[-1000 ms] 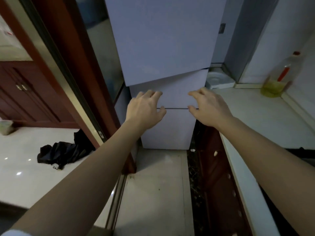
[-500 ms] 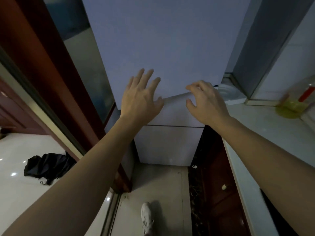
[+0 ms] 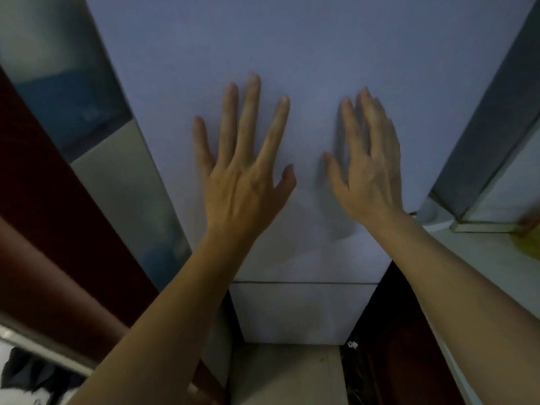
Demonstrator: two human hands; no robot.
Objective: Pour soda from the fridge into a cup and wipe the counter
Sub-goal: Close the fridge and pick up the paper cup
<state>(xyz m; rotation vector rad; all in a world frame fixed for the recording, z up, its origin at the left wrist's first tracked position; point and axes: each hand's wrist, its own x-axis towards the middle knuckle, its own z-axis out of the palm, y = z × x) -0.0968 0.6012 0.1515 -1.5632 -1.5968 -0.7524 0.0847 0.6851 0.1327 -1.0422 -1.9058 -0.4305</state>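
Seen from the head camera, the pale fridge (image 3: 321,39) stands straight ahead. Both hands lie spread over its upper door, fingers straight, holding nothing, perhaps touching it. The left hand (image 3: 245,182) is at the fridge's middle, and the blurred right hand (image 3: 368,171) is just beside it. The counter (image 3: 482,252) runs to the right of the fridge.

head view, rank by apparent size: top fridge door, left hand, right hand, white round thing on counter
1. top fridge door
2. left hand and right hand: alike, not ranked
3. white round thing, partly hidden by the door
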